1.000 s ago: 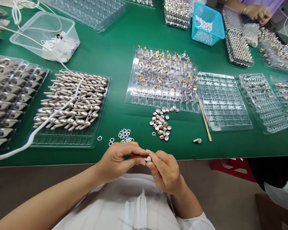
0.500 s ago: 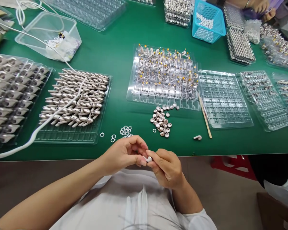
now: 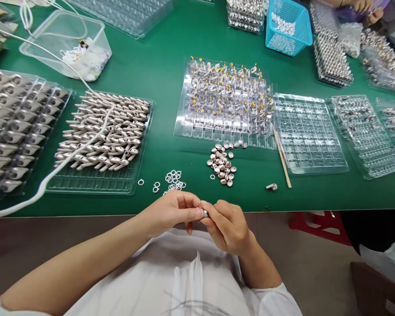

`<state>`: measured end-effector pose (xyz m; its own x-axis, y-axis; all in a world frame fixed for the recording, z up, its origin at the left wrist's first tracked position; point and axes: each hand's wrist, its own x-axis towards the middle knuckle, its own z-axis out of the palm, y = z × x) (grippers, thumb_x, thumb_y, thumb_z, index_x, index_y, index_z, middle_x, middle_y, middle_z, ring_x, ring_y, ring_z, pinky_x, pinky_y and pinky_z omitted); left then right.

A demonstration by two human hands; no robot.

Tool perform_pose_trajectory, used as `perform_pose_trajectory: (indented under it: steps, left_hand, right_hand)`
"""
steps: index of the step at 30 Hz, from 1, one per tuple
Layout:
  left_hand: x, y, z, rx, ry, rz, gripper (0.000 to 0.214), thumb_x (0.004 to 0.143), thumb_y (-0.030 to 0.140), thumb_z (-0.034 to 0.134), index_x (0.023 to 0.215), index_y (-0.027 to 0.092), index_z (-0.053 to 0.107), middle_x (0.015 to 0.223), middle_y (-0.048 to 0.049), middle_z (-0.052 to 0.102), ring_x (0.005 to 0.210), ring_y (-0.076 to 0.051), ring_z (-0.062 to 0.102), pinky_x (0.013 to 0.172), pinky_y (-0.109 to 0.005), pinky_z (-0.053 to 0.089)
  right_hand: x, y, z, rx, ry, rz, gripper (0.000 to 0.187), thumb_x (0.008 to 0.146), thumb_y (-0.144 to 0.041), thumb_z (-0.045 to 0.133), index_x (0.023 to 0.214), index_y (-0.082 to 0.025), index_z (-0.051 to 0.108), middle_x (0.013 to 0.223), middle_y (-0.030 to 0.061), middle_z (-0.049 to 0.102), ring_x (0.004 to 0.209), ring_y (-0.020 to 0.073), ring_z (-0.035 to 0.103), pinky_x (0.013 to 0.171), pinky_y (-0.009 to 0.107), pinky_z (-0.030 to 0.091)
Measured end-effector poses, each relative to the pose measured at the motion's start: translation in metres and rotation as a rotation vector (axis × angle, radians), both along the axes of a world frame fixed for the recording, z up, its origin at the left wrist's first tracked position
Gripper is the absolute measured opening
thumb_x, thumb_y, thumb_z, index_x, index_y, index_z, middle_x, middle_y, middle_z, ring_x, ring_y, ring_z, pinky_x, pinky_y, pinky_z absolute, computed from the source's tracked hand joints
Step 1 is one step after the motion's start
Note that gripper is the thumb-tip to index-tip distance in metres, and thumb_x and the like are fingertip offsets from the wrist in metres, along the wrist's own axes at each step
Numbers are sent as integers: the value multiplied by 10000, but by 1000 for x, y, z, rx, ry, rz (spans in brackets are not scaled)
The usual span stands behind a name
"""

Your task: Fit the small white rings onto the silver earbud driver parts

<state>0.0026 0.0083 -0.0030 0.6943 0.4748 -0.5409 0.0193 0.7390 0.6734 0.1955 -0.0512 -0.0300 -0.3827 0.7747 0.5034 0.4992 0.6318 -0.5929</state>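
One small part (image 3: 206, 213); left hand (image 3: 174, 213), right hand (image 3: 228, 226) pinching it; near table edge (image 3: 256, 210); caps (image 3: 221, 167), earpiece (image 3: 272, 187) apart

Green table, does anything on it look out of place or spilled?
A white cable cuts untidily over the tray of earbud shells; whether it touches them is unclear. One loose white ring sits beside the cup-shaped caps, apart from the ring cluster.
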Motion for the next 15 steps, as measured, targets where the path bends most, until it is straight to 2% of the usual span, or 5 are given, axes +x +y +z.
perform_pose_trajectory:
  steps: [9,15]
  left_hand:
    - [6,-3,2,-125,101,33,272,649,362,771,709,117,667,584,-12,600,499,-89,491,417,-175,418]
    - [7,-4,2,-150,106,39,237,649,334,759,701,125,660,587,-13,596,509,-90,492,425,-172,398]
  right_hand:
    - [-1,4,7,17,8,14,413,909,-152,553,1313,-107,483,735,18,568,607,125,511,513,253,431]
    - [-1,8,10,-42,51,28,389,902,-162,567,1285,-121,515,735,21,583,620,129,522,515,248,432]
